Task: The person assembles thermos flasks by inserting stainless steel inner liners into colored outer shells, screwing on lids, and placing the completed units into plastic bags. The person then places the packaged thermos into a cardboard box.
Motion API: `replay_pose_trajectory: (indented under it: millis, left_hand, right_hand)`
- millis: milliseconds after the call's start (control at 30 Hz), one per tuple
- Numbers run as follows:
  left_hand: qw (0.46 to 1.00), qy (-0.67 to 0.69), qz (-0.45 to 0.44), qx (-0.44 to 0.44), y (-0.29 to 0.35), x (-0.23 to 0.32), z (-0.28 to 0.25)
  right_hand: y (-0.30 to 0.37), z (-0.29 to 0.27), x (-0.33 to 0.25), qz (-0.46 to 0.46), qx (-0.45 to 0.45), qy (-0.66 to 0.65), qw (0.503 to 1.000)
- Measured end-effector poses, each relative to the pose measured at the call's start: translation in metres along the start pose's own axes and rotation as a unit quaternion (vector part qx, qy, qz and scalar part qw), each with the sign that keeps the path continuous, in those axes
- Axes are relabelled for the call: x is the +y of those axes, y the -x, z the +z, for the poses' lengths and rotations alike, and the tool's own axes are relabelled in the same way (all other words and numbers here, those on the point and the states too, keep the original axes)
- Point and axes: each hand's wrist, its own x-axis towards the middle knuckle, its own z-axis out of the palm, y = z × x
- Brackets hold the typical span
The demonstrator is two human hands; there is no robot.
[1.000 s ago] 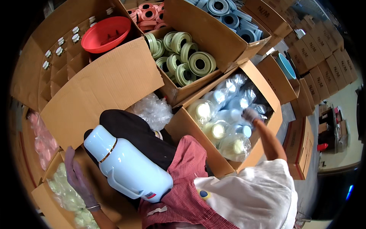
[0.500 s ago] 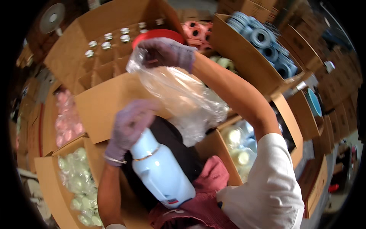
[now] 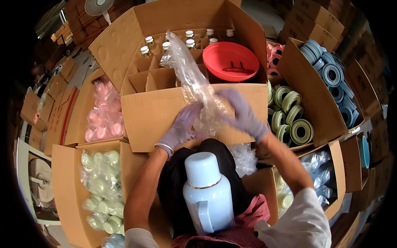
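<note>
A clear plastic bag [image 3: 191, 78] stretches from between my hands up over the carton's front edge. My gloved left hand [image 3: 182, 126] is at the bag's lower left side, its fingers curled on the film. On the other side, my gloved right hand [image 3: 244, 111] is beside the bag, smeared by motion, so its grip is unclear. A light blue thermos flask [image 3: 209, 198] with its cup lid [image 3: 202, 169] on rests in my lap, handle facing up, and neither hand touches it.
Ahead stands a divided carton [image 3: 161, 111] with several silver-capped bottles and a red bowl [image 3: 215, 62]. Around me are boxes of pale green lids [image 3: 101, 177], pink lids [image 3: 103, 120], green rings [image 3: 291, 101] and blue rings [image 3: 331, 74]. Crumpled plastic [image 3: 244, 159] lies by my leg.
My right hand has come down from the raised bag to its lower right side. My left hand has left the flask's top for the bag. The view has shifted, and the flask appears more upright.
</note>
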Motion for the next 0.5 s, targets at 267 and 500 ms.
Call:
replay_pose_trajectory:
  millis: [267, 500]
  left_hand:
    - [0.979, -0.006, -0.056, 0.196, -0.003, 0.015, 0.021]
    - [0.835, 0.427, -0.159, 0.309, 0.062, 0.036, -0.01]
  right_hand:
    - [0.024, 0.054, 0.004, 0.271, 0.013, -0.102, 0.957]
    - [0.03, 0.075, 0.033, 0.252, -0.018, 0.287, 0.924]
